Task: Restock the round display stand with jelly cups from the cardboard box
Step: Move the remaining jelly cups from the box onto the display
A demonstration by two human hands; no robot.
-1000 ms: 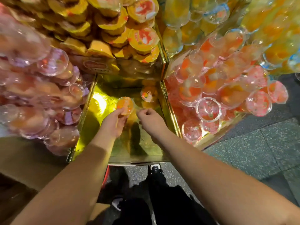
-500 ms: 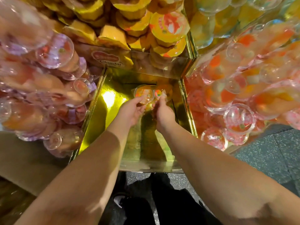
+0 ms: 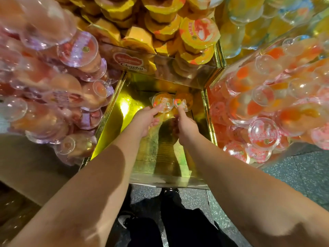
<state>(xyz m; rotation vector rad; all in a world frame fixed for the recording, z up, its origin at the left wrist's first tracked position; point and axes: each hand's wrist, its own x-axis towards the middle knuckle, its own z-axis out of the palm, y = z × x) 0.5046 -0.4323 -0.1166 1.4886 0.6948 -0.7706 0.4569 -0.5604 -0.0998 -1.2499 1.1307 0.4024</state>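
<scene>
Two small jelly cups, one (image 3: pixel 162 103) beside the other (image 3: pixel 182 103), sit at the back of the gold-lined compartment (image 3: pixel 122 122) at frame centre. The left hand (image 3: pixel 145 120) pinches the first; the right hand (image 3: pixel 187 126) pinches the second. Light, stiff clear plastic with slick foil lids, they look best held by the rim. Heaped cups (image 3: pixel 263 107) crowd the neighbouring bins.

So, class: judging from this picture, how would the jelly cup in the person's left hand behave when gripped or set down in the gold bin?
The left cup looks like thin clear plastic, so probably light and apt to flex if squeezed. Its glossy film lid suggests it may be slippery. On the shiny gold bin floor it would likely slide, and could tip against the right cup.
</scene>
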